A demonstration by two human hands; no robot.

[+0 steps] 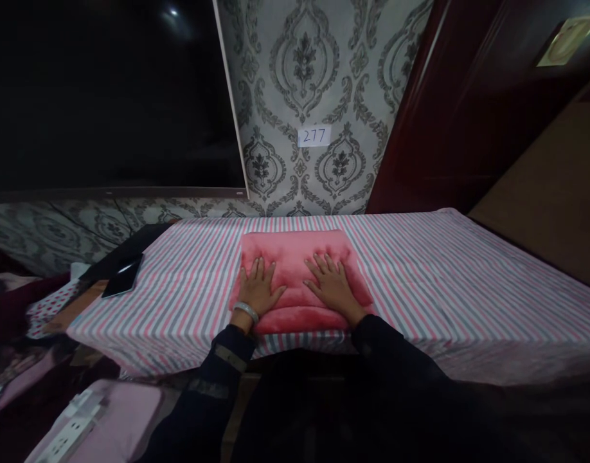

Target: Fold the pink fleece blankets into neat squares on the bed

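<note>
A pink plush cloth (295, 247), folded into a rough rectangle, lies on the striped tablecloth (420, 270) near the table's front edge. My left hand (258, 289) rests flat on its left part with fingers spread, a bracelet (247, 312) round the wrist. On the right part my right hand (331, 285) lies palm down, its fingers spread too. Neither hand grips the cloth. A thicker fold runs along the near edge of the cloth, below both hands.
A dark phone or tablet (124, 276) lies left of the striped cloth. At lower left, a white power strip (68, 437) sits on a pink surface (131, 405). Behind stand a large television (107, 96), a patterned wall with a "277" label (314, 136), and a dark red door (449, 116).
</note>
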